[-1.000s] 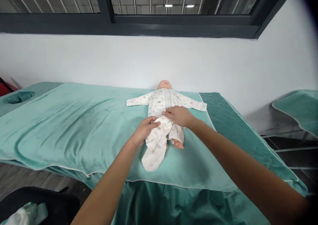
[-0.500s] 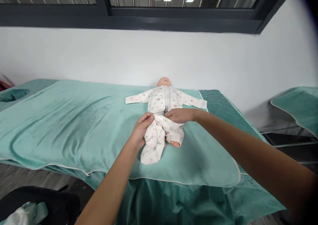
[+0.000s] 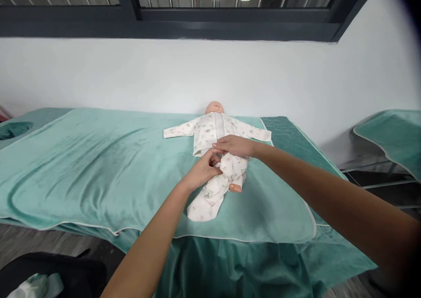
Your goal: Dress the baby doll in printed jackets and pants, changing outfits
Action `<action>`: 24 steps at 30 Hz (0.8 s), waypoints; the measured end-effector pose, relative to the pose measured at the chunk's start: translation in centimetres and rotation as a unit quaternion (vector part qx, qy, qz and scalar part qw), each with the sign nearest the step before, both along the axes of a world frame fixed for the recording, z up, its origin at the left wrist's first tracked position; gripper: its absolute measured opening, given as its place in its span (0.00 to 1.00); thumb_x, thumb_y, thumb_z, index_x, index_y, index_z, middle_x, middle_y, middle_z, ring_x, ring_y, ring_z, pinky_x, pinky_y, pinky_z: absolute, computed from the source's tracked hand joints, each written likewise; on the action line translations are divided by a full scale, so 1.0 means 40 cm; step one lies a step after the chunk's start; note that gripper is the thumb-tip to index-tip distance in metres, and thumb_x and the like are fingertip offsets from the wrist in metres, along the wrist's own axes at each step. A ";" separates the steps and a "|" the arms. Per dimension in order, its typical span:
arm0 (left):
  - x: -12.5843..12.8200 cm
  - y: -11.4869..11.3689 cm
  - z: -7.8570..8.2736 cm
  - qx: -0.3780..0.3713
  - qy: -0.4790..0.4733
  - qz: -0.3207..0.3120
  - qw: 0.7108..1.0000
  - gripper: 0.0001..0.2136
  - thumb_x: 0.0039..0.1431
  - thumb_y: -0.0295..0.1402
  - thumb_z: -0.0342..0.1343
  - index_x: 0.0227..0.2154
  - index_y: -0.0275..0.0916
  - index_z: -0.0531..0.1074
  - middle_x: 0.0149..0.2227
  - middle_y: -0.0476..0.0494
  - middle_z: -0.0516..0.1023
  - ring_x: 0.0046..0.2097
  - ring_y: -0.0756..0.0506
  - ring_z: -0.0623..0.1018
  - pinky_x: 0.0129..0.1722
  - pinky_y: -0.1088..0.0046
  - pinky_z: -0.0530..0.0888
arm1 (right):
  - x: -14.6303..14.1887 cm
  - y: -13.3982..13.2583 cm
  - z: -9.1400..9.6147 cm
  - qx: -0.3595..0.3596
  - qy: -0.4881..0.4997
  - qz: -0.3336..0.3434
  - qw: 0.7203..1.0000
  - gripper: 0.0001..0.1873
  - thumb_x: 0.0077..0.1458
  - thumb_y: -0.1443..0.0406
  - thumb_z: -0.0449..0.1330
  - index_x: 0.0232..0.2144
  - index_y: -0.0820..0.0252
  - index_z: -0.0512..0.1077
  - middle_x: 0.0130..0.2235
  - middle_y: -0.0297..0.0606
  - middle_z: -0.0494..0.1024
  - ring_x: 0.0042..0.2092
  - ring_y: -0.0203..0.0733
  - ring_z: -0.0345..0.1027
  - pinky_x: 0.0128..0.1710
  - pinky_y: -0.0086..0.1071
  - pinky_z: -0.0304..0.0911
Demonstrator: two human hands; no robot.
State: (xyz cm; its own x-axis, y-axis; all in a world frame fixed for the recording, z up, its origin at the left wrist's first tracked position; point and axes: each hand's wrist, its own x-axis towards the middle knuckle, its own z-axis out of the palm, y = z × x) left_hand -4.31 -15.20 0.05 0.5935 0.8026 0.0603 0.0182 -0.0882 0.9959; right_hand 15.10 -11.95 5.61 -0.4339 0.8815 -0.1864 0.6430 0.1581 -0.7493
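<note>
A baby doll (image 3: 214, 107) lies on its back on a teal towel (image 3: 98, 162), head toward the wall. It wears a white printed sleepsuit (image 3: 210, 129) with both sleeves spread out. My left hand (image 3: 202, 171) pinches the sleepsuit's fabric at the doll's crotch. My right hand (image 3: 235, 145) lies over the waist, fingers closed on the fabric edge. One bare foot (image 3: 235, 187) sticks out; the other sleepsuit leg (image 3: 205, 203) lies limp toward me.
The towel covers a bed (image 3: 289, 140) with a darker teal quilted cover, set against a white wall under a dark-framed window. A second teal-covered bed (image 3: 394, 136) stands at the right. A dark chair with a cloth (image 3: 36, 285) sits at lower left.
My left hand moved right, from the hip side to the crotch of the sleepsuit. My right hand shifted slightly up over the waist. The bunched fabric is flatter now.
</note>
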 end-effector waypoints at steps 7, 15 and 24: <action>0.008 0.058 -0.008 0.054 -0.019 0.119 0.991 0.05 0.53 0.33 0.59 0.32 0.39 0.71 0.30 0.53 0.70 0.31 0.51 0.66 0.31 0.76 0.63 | -0.005 -0.015 -0.010 0.008 0.004 -0.036 0.999 0.30 0.54 0.38 0.55 0.25 0.58 0.71 0.29 0.36 0.74 0.31 0.40 0.64 0.29 0.33 0.54; 0.010 0.059 -0.046 -0.059 -0.133 0.220 0.964 0.15 0.56 0.47 0.61 0.32 0.40 0.69 0.27 0.53 0.69 0.27 0.52 0.66 0.28 0.77 0.63 | -0.030 -0.034 -0.049 0.030 0.098 -0.091 0.991 0.21 0.50 0.47 0.63 0.29 0.58 0.71 0.29 0.31 0.71 0.32 0.37 0.63 0.30 0.30 0.55; -0.030 0.015 -0.026 -0.108 -0.076 0.112 0.985 0.19 0.47 0.44 0.69 0.37 0.37 0.75 0.33 0.47 0.78 0.33 0.46 0.74 0.33 0.72 0.68 | -0.053 -0.024 -0.071 -0.016 0.243 -0.157 0.957 0.25 0.52 0.44 0.62 0.25 0.59 0.66 0.24 0.30 0.66 0.27 0.34 0.59 0.26 0.30 0.55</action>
State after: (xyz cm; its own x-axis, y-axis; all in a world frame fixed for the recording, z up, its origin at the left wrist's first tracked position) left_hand -5.50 -14.61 -0.99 0.3969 0.9164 -0.0522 -0.1368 0.1153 0.9839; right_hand 12.97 -12.90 2.76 -0.1909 0.9799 -0.0583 0.2304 -0.0130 -0.9730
